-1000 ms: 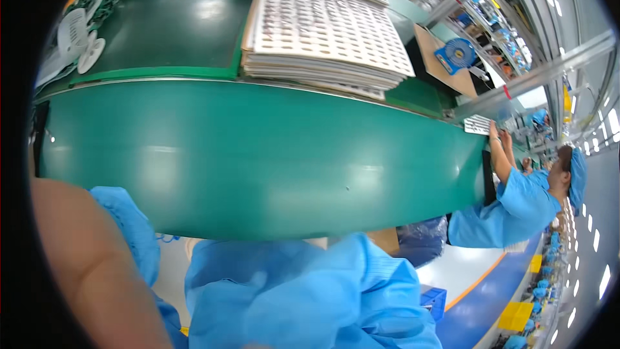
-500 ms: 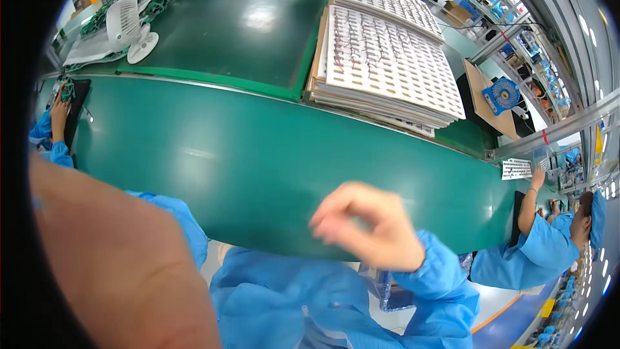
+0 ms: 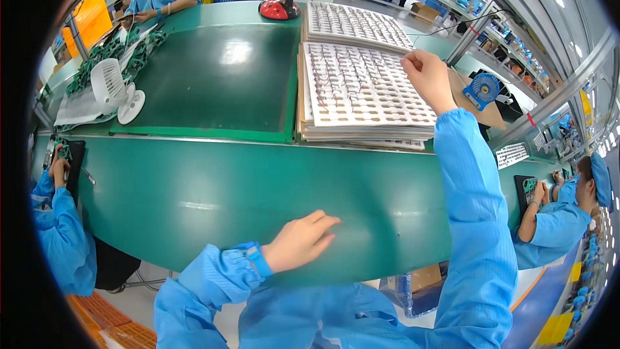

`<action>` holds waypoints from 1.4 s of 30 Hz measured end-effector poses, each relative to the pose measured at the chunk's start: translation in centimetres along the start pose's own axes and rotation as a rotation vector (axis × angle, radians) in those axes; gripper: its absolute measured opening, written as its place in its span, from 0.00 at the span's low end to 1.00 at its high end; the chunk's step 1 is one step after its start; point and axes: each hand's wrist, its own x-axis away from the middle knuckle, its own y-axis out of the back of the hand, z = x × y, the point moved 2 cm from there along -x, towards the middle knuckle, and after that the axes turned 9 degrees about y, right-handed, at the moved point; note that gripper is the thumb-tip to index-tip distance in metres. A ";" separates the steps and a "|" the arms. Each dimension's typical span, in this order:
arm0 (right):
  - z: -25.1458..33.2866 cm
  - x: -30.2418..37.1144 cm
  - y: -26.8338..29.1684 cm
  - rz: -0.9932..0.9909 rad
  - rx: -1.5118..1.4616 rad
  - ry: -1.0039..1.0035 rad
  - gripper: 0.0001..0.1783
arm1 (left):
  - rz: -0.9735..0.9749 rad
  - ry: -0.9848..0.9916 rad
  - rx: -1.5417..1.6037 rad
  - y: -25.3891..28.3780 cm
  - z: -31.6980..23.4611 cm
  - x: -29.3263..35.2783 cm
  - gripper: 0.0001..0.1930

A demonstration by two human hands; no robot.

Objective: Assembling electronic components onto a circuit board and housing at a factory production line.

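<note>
Over the near part of the green surface, the left hand hangs loosely spread with nothing seen in it, well apart from the right hand, whose fingers curl at the right edge of the front stack of white trays, any grip untellable. Its top tray seems part-filled: dark bits mostly leftward, many right-hand slots bare; the rear stack looks fuller.

a long green workbench stands above blue flooring.

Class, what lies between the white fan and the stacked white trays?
The head view shows a dark green mat between the white fan and the stacked white trays.
</note>
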 end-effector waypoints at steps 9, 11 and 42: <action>-8.3 -4.9 -5.6 0.231 0.017 -0.229 0.17 | -0.032 -0.082 -0.024 -1.6 1.8 -0.9 0.06; -7.1 -5.8 -6.4 0.342 0.097 -0.312 0.21 | -0.024 -0.079 -0.037 -1.4 1.9 -0.9 0.06; -1.8 -1.2 -2.7 -0.043 -1.145 -0.659 0.07 | 0.015 -0.092 -0.033 -1.1 1.8 -0.8 0.07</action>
